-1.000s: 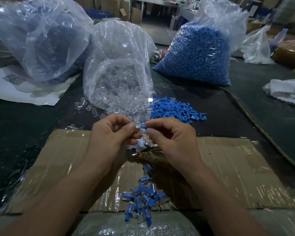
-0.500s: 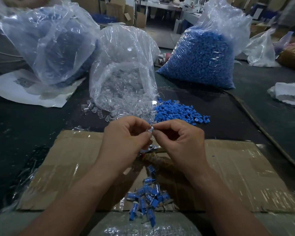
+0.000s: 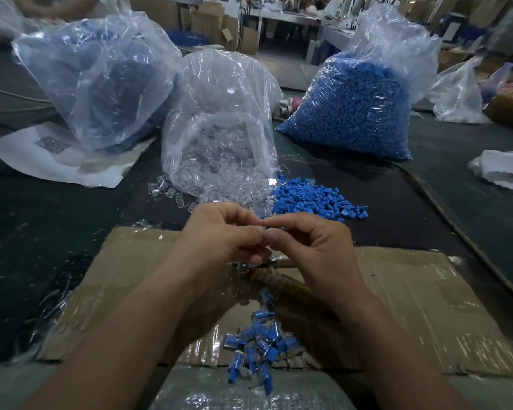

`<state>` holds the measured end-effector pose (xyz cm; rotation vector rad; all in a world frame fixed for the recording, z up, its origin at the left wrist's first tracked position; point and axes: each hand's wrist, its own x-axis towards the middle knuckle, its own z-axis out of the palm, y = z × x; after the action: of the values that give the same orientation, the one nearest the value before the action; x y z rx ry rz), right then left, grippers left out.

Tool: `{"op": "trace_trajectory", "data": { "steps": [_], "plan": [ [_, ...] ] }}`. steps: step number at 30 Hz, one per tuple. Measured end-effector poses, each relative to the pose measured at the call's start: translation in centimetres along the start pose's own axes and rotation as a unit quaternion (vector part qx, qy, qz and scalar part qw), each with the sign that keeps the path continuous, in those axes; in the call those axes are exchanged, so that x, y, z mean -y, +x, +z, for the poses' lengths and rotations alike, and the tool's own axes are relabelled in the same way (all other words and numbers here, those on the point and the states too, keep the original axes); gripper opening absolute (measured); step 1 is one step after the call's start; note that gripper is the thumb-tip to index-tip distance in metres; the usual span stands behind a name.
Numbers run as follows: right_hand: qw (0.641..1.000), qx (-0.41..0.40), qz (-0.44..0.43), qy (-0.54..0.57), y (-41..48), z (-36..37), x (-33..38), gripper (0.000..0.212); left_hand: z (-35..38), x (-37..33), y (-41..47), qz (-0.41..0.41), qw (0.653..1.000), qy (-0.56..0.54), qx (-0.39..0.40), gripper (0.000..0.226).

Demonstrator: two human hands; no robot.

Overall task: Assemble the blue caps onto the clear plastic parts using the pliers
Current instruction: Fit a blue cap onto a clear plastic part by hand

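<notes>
Both fingertip sets, left hand (image 3: 219, 235) and right hand (image 3: 317, 250), pinch one small part (image 3: 276, 228) mid-frame (mostly hidden); pliers (image 3: 279, 278) lie just below, handle rightward.

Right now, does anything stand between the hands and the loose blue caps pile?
Nothing visible does. The blue caps pile lies just beyond the left hand and right hand, which pinch a small part together.

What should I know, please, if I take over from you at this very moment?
Left hand and right hand: both pinch one small part between fingertips, mostly hidden.
Pliers lie on the cardboard beneath the hands, not held.
Loose blue caps sit beside the bag of clear parts.
Done: a small pile of capped parts nearest you.
Left: many caps and clear parts unassembled.
</notes>
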<state>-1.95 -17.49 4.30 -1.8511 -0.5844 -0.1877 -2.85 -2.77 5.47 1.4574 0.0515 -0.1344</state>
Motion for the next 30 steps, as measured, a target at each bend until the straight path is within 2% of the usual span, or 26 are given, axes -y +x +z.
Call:
{"op": "trace_trajectory", "data": {
  "steps": [5, 11, 25, 30],
  "plan": [
    [0.999, 0.018, 0.018, 0.038, 0.0, -0.4, -0.3, 0.025, -0.3, 0.6, -0.1, 0.005, 0.999, -0.031, -0.001, 0.008],
    [0.998, 0.037, -0.026, -0.034, 0.0, -0.5, -0.8, 0.032, -0.4, 1.3, -0.1, -0.025, 0.996, -0.089, 0.006, 0.016],
    [0.991, 0.030, -0.103, -0.076, 0.1, -0.5, -1.3, 0.027, -0.9, 1.9, 0.0, -0.006, 0.994, -0.105, 0.033, 0.009],
    [0.990, 0.039, -0.086, -0.105, 0.0, -0.6, -1.0, 0.026, -1.0, 2.3, 0.1, 0.013, 0.995, -0.089, 0.031, 0.006]
  ]
}}
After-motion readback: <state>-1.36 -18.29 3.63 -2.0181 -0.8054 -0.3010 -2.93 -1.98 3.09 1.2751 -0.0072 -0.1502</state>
